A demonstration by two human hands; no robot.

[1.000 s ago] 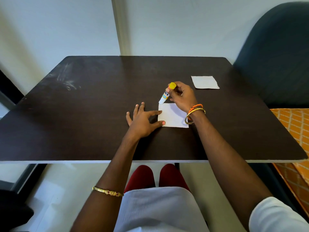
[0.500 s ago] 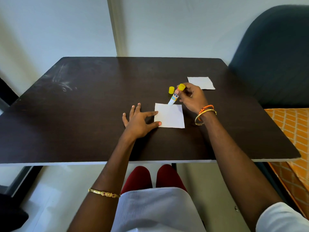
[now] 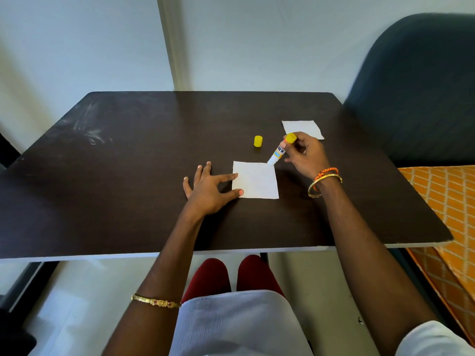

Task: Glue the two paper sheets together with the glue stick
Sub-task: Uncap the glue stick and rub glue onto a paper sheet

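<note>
A square white paper sheet (image 3: pixel 255 180) lies flat on the dark table (image 3: pixel 128 176). My left hand (image 3: pixel 208 187) rests spread on the table, its forefinger and thumb pressing the sheet's left edge. My right hand (image 3: pixel 305 155) grips a white glue stick (image 3: pixel 277 153) with a yellow end, tilted, its tip touching the sheet's far right corner. The stick's yellow cap (image 3: pixel 258 141) stands alone on the table behind the sheet. A second white sheet (image 3: pixel 303 127) lies further back on the right, partly behind my right hand.
A dark blue chair (image 3: pixel 416 93) stands at the table's right side, with an orange patterned cloth (image 3: pixel 444 201) below it. A white wall runs behind the table. My knees show under the near table edge.
My right hand slid the glue stick rightward along the sheet's far edge to its right corner. The yellow cap, hidden before, now shows. My left hand has stayed in place.
</note>
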